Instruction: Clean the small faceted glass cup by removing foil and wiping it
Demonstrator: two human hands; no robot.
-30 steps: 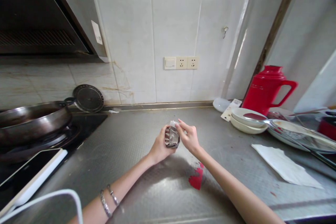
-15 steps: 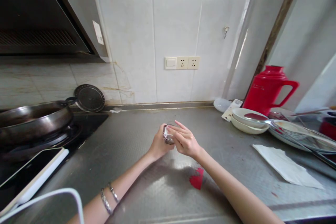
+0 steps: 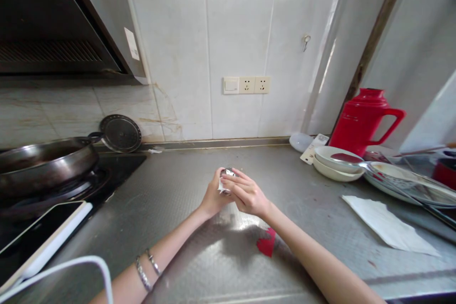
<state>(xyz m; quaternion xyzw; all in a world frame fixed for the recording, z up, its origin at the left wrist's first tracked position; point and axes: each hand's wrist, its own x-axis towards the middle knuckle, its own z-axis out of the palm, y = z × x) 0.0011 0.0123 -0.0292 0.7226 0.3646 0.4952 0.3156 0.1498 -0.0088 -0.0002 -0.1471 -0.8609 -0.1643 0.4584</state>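
Note:
My left hand (image 3: 213,198) is closed around a small round, shiny container (image 3: 228,171) above the middle of the steel counter. Mostly hidden by my fingers, the container could be glass or metal. A white piece of paper or tissue (image 3: 221,185) lies against its top and near side. From the right, my right hand (image 3: 249,195) reaches over the container, fingers pressed together on the white piece. On the counter below my right wrist is a jagged red scrap (image 3: 266,243).
To the left are a pan (image 3: 50,164) on the stove, a phone-like device (image 3: 42,242) and a white cable (image 3: 85,260). At right stand a red thermos jug (image 3: 361,121), stacked bowls (image 3: 338,171), plates with utensils (image 3: 409,185) and a white napkin (image 3: 390,228).
My right fingers, spread before with the index raised, have closed together and lowered over the container. The white piece now shows farther toward the near left side.

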